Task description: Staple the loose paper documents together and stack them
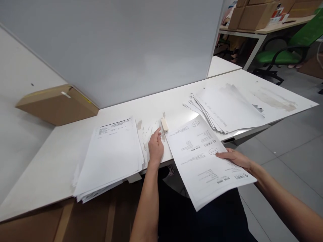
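My right hand (233, 158) grips a thin set of printed sheets (202, 158) by its right edge, holding it tilted over the table's front edge. My left hand (155, 148) rests on the white table (50, 161), fingers loosely together, pointing toward a small cream stapler (164, 124) just beyond the fingertips; it holds nothing. A stack of printed papers (111, 158) lies left of that hand. Another fanned pile of sheets (227, 107) lies face down at the right.
A grey partition panel (121, 47) stands along the table's back. A brown cardboard box (58, 104) sits at the far left. Behind on the right are a green office chair (290, 50) and a desk with cardboard boxes (252, 13).
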Available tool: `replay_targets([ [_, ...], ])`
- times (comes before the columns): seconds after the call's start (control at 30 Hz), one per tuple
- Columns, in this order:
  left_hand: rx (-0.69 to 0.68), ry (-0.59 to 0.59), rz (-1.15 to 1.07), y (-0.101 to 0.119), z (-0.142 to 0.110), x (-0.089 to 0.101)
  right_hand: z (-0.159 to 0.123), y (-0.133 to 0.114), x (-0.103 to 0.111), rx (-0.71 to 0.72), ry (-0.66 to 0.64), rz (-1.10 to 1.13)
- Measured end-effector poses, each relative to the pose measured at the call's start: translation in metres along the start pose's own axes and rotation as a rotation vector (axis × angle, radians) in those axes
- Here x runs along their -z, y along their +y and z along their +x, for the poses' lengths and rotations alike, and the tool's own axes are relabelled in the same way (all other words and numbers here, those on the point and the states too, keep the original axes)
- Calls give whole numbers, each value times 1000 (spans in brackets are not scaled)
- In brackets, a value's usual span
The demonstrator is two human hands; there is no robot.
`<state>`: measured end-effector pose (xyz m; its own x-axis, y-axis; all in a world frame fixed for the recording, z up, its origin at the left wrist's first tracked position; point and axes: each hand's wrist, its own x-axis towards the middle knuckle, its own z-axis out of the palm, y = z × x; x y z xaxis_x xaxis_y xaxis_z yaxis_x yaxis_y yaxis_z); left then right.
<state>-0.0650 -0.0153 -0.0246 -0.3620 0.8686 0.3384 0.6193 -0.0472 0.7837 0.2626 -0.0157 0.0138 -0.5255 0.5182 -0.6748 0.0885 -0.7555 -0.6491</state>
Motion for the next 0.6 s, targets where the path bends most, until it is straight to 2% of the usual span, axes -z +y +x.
replay_targets([
  [0.3,-84,-138,261,5,2,-1,3,1,-2,9,9,65],
  [0.5,-84,-116,331,1,1,-5,3,1,-6,21,12,48],
  [0.6,-90,-106,333,2,0,-4,-9,-6,-4,20,119,-19],
])
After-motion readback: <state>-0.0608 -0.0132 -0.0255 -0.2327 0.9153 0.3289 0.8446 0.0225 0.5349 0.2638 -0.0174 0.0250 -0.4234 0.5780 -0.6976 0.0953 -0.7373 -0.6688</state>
